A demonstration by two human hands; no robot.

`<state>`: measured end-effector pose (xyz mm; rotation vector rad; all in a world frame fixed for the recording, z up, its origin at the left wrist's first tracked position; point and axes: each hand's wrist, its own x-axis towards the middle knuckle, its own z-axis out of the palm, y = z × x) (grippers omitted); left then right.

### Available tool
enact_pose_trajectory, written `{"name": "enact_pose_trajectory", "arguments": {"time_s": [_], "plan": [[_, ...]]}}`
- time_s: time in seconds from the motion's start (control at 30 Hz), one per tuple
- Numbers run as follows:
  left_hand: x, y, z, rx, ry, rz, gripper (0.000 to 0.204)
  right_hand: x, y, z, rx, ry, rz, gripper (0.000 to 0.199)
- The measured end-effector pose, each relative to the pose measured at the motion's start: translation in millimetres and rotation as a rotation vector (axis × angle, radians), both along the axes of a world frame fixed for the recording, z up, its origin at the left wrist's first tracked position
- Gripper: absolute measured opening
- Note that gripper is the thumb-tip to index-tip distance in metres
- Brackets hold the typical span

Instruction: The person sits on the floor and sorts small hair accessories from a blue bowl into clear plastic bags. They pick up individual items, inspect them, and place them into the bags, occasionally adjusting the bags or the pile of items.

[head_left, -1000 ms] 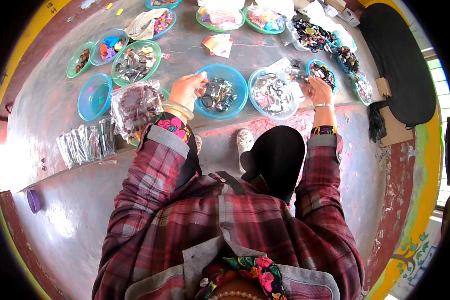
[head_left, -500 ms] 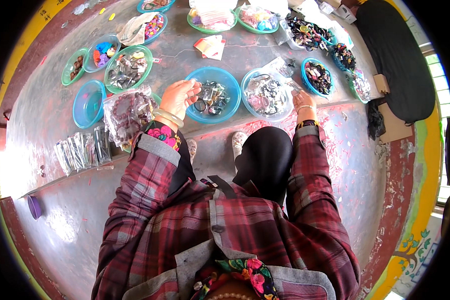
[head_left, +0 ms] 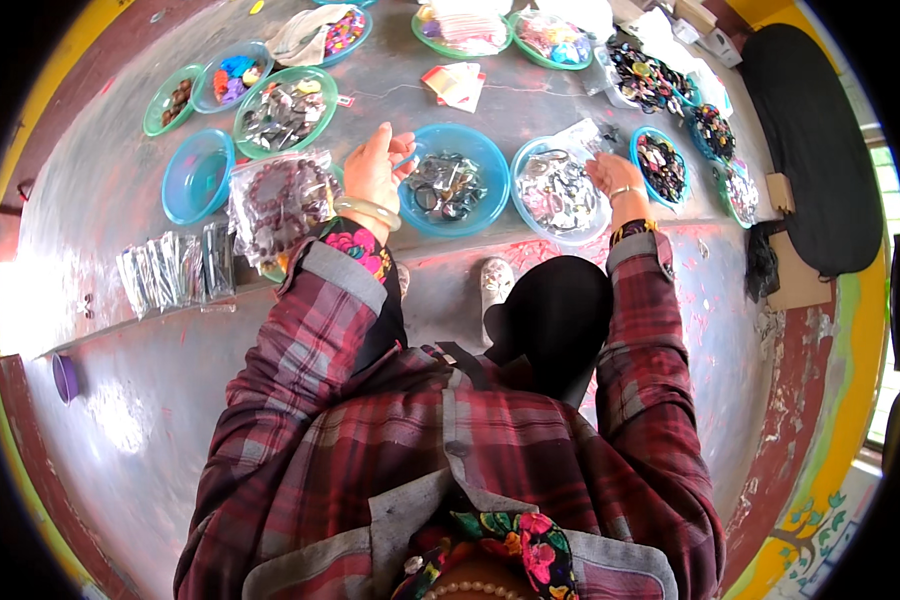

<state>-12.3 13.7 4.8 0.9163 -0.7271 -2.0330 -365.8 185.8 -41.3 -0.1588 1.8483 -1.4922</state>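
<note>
My left hand [head_left: 374,175], with a pale bangle at the wrist, is at the left rim of a blue basin [head_left: 491,205]. Its fingers are curled, and whatever they hold is too small to make out. Inside that basin lie small dark items in clear bags [head_left: 448,187]. My right hand [head_left: 615,176] hovers at the right rim of a clear basin [head_left: 569,238], fingers bent together; I cannot see what is between them. Small bagged black, white and pink pieces [head_left: 555,188] fill this basin. Beside my left wrist rests a clear bag of dark-red bead strings [head_left: 282,195].
Left of me are a blue basin [head_left: 195,178], a green basin of bagged items [head_left: 285,112] and slim packets [head_left: 177,272]. To the right stand a blue basket of dark pieces [head_left: 660,166] and a long black cushion [head_left: 805,150]. A raised edge [head_left: 460,245] crosses before my feet.
The view has shifted, so the basins appear farther right and slightly higher. My right hand has come inward over the clear basin's rim. The left thumb now points up more.
</note>
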Motion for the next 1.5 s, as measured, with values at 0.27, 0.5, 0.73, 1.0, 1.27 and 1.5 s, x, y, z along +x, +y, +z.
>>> {"name": "enact_pose_trajectory", "arguments": {"time_s": [0.27, 0.5, 0.73, 1.0, 1.27, 1.5], "plan": [[5.2, -3.7, 2.2, 0.045, -0.017, 0.311, 0.021, 98.7, -120.6, 18.2, 0.254, 0.482, 0.588, 0.015], [5.9, -2.4, 3.7, 0.037, -0.002, 0.292, 0.018, 129.7, -174.8, -97.6, 0.671, 1.571, 1.749, 0.014], [4.9, -3.3, 7.4, 0.089, 0.016, 0.28, 0.017, 157.0, -162.2, -108.7, 0.855, 1.182, 1.456, 0.025], [5.6, -4.2, 2.6, 0.089, 0.021, 0.249, 0.019, 172.2, -171.9, -137.9, 0.666, 0.143, 0.579, 0.022], [10.2, -4.9, 1.6, 0.068, -0.003, 0.241, 0.024, 171.8, -173.1, -55.5, 0.319, 0.131, 0.562, 0.013], [2.7, -5.1, 11.7, 0.143, 0.066, 0.14, 0.04, 197.7, -138.7, 72.3, -0.331, -0.291, 0.287, 0.008]]}}
